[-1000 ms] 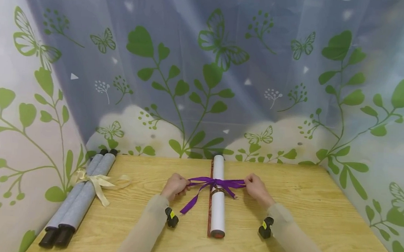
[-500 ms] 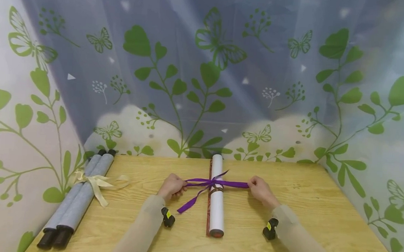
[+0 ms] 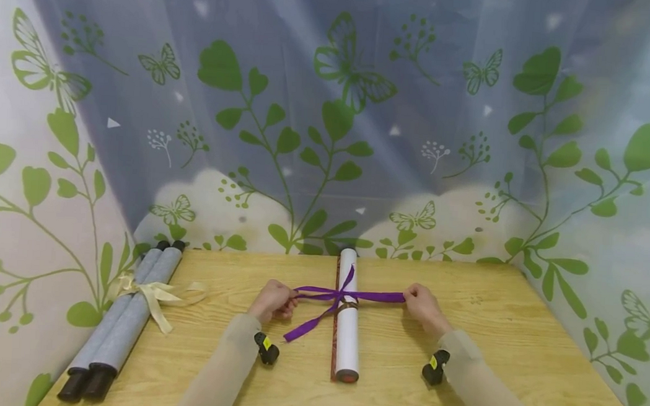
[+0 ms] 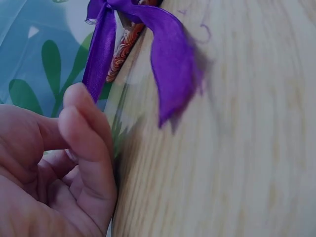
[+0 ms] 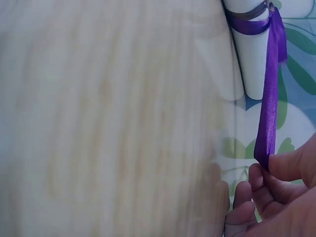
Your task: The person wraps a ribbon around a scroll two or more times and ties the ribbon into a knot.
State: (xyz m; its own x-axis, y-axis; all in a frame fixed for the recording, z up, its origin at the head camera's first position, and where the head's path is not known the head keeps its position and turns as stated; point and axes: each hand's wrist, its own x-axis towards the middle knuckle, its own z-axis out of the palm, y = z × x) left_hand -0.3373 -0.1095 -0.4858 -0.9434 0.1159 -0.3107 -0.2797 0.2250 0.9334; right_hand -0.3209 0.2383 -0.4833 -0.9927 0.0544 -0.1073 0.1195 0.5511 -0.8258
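Note:
A rolled white scroll (image 3: 348, 341) with a red patterned edge lies lengthwise on the table. A purple ribbon (image 3: 377, 297) is tied round its middle, just beyond a thin brown cord (image 3: 348, 305). My left hand (image 3: 274, 300) pinches the ribbon's left loop between thumb and fingers. Across the scroll, my right hand (image 3: 423, 307) pinches the stretched right side; the right wrist view shows its end under the thumb (image 5: 289, 165). One loose tail (image 4: 173, 74) hangs toward the lower left, frayed at its tip. A second tail (image 3: 348, 278) points away over the scroll.
Two grey scrolls (image 3: 136, 315) with dark ends lie side by side at the table's left, tied with a cream ribbon bow (image 3: 154, 293). A leaf-and-butterfly printed curtain (image 3: 329, 135) surrounds the wooden table (image 3: 460, 360) at the back and sides.
My hands have moved apart, drawing the purple ribbon longer and straighter on both sides. The tail that hung at the lower right now points away over the scroll.

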